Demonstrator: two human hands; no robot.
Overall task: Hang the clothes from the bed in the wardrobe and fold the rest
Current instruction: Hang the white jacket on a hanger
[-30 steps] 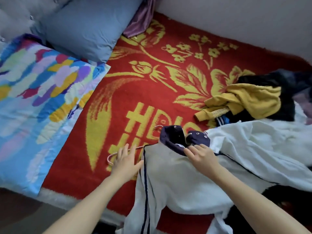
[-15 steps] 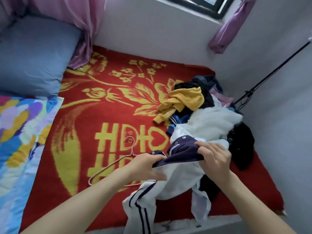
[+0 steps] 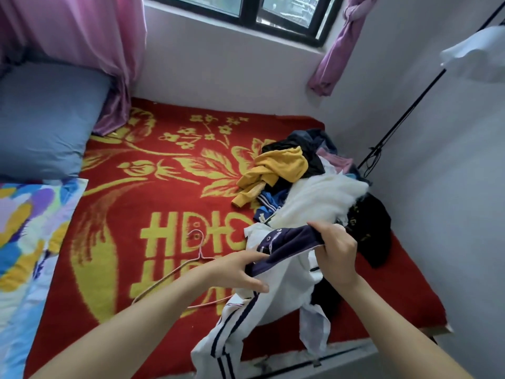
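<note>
Here, one hanger point(image 3: 201, 250), one striped jacket point(image 3: 287, 280)

Pretty much just two bare forearms here, uncovered right down to the frame edge. The left hand point(image 3: 237, 272) and right hand point(image 3: 338, 255) are bare too.

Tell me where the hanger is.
Head view: the pink hanger lies on the red blanket, centre-left, just left of the left hand and the white jacket.
</note>
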